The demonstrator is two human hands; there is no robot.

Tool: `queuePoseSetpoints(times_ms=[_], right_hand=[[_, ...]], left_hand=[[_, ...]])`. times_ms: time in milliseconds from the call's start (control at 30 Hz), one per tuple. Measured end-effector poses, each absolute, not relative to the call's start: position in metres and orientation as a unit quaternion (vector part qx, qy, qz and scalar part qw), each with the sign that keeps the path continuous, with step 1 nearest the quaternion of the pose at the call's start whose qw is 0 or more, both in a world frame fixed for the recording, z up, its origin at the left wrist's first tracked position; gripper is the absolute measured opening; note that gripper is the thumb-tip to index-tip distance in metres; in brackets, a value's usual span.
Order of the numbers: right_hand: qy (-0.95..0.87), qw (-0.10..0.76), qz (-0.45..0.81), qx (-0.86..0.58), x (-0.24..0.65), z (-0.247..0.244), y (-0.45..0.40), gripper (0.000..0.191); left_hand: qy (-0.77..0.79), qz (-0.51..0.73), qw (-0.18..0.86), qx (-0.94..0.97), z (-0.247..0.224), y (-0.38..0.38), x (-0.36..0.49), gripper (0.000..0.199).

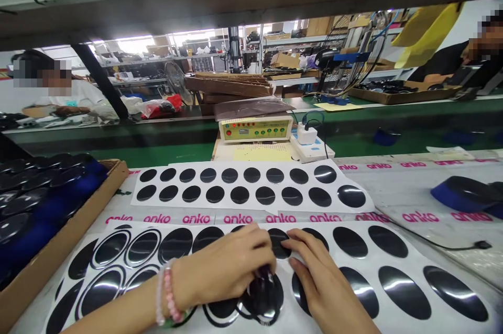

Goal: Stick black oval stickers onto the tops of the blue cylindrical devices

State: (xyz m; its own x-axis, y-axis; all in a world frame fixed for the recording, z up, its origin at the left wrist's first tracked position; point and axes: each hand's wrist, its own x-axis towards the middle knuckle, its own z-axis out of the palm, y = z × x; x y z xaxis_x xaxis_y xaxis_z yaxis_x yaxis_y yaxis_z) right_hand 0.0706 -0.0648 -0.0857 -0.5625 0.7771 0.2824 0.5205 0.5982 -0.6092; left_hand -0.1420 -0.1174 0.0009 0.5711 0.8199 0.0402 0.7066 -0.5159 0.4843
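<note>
My left hand (239, 260), with beaded bracelets (168, 292) at its wrist, has its fingers curled over a glossy black rounded part (262, 292) above a white sheet (283, 318) of black oval stickers. My right hand (318, 271) is just to the right; its fingers are spread apart, and the fingertips are near a black oval sticker (278, 243). No held object shows in it. Some stickers at the left of the sheet have pale rings round them. Behind lies a second white sheet (255, 174) with two rows of smaller black ovals.
A cardboard box (106, 192) of black and blue parts stands at left. Blue-black parts (463, 192) lie at right, near a black cable (440, 244). Behind are a control box (255, 130) and a power strip (314, 151). A shelf edge (236, 9) hangs overhead. Two people sit beyond.
</note>
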Motion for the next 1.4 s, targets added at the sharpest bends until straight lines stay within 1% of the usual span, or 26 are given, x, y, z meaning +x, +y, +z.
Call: queuePoseSetpoints(times_ms=[67, 133, 167, 200, 233, 267, 333, 367, 400, 433, 500, 633, 700, 767, 833, 900, 933, 967, 1000, 1033, 1100, 1133, 1167, 1233, 1400], right_hand=[[-0.858, 0.259, 0.229, -0.379, 0.074, -0.082, -0.063, 0.029], [-0.862, 0.258, 0.221, -0.377, 0.073, -0.076, -0.062, 0.031], [-0.863, 0.259, 0.222, -0.373, 0.07, -0.073, -0.063, 0.032], [-0.864, 0.261, 0.226, -0.367, 0.066, -0.071, -0.063, 0.033], [-0.864, 0.262, 0.233, -0.361, 0.061, -0.07, -0.064, 0.032], [-0.865, 0.261, 0.242, -0.355, 0.056, -0.07, -0.065, 0.031], [-0.862, 0.263, 0.252, -0.352, 0.048, -0.072, -0.067, 0.029], [-0.859, 0.269, 0.253, -0.355, 0.045, -0.075, -0.068, 0.029], [-0.854, 0.277, 0.254, -0.36, 0.044, -0.077, -0.069, 0.029], [-0.85, 0.284, 0.256, -0.363, 0.043, -0.079, -0.069, 0.028], [-0.845, 0.292, 0.262, -0.362, 0.044, -0.081, -0.07, 0.028], [-0.842, 0.288, 0.275, -0.365, 0.044, -0.081, -0.071, 0.028], [-0.84, 0.285, 0.275, -0.37, 0.044, -0.08, -0.071, 0.028], [-0.842, 0.28, 0.269, -0.374, 0.046, -0.08, -0.07, 0.028], [-0.852, 0.264, 0.262, -0.368, 0.048, -0.08, -0.068, 0.028], [-0.864, 0.25, 0.248, -0.359, 0.049, -0.079, -0.068, 0.029], [-0.87, 0.248, 0.239, -0.354, 0.048, -0.078, -0.068, 0.03], [-0.873, 0.249, 0.232, -0.349, 0.046, -0.078, -0.07, 0.031], [-0.877, 0.249, 0.229, -0.341, 0.044, -0.077, -0.073, 0.032], [-0.881, 0.251, 0.232, -0.328, 0.04, -0.077, -0.076, 0.033], [-0.886, 0.254, 0.248, -0.299, 0.031, -0.078, -0.082, 0.033], [-0.885, 0.258, 0.255, -0.292, 0.027, -0.08, -0.085, 0.033], [-0.883, 0.263, 0.259, -0.29, 0.023, -0.081, -0.087, 0.033], [-0.876, 0.274, 0.261, -0.299, 0.019, -0.083, -0.09, 0.032], [-0.88, 0.256, 0.271, -0.295, 0.022, -0.082, -0.087, 0.03]], left_hand=[[0.465, 0.257, 0.261, 0.806, 0.004, -0.125, -0.159, 0.023], [0.494, 0.354, 0.278, 0.744, 0.004, -0.127, -0.174, 0.018], [0.508, 0.371, 0.279, 0.725, 0.004, -0.125, -0.179, 0.02], [0.519, 0.363, 0.28, 0.721, 0.003, -0.122, -0.182, 0.022], [0.525, 0.328, 0.281, 0.733, 0.002, -0.117, -0.182, 0.025], [0.522, 0.273, 0.283, 0.757, 0.001, -0.11, -0.181, 0.032], [0.498, 0.143, 0.278, 0.809, 0.0, -0.094, -0.174, 0.056], [0.485, 0.088, 0.272, 0.826, -0.001, -0.085, -0.17, 0.064], [0.474, 0.046, 0.267, 0.838, -0.002, -0.076, -0.167, 0.067], [0.465, 0.019, 0.266, 0.844, -0.002, -0.067, -0.164, 0.065], [0.446, -0.009, 0.274, 0.852, -0.003, -0.053, -0.16, 0.055], [0.417, -0.022, 0.265, 0.869, -0.002, -0.048, -0.16, 0.036], [0.43, -0.005, 0.241, 0.87, 0.002, -0.059, -0.166, 0.035], [0.452, 0.05, 0.22, 0.863, 0.008, -0.079, -0.178, 0.031], [0.477, 0.176, 0.217, 0.833, 0.014, -0.103, -0.194, 0.022], [0.501, 0.322, 0.232, 0.769, 0.019, -0.128, -0.209, 0.023], [0.513, 0.361, 0.245, 0.739, 0.021, -0.139, -0.212, 0.024], [0.527, 0.361, 0.262, 0.724, 0.021, -0.149, -0.213, 0.023], [0.54, 0.33, 0.283, 0.721, 0.02, -0.156, -0.21, 0.019], [0.549, 0.279, 0.302, 0.727, 0.017, -0.161, -0.205, 0.021], [0.558, 0.175, 0.311, 0.749, 0.009, -0.161, -0.19, 0.04], [0.56, 0.141, 0.301, 0.759, 0.004, -0.157, -0.182, 0.046], [0.561, 0.119, 0.286, 0.768, -0.001, -0.152, -0.176, 0.049], [0.557, 0.089, 0.255, 0.786, -0.008, -0.141, -0.168, 0.045], [0.536, 0.029, 0.245, 0.807, -0.007, -0.132, -0.171, 0.039]])
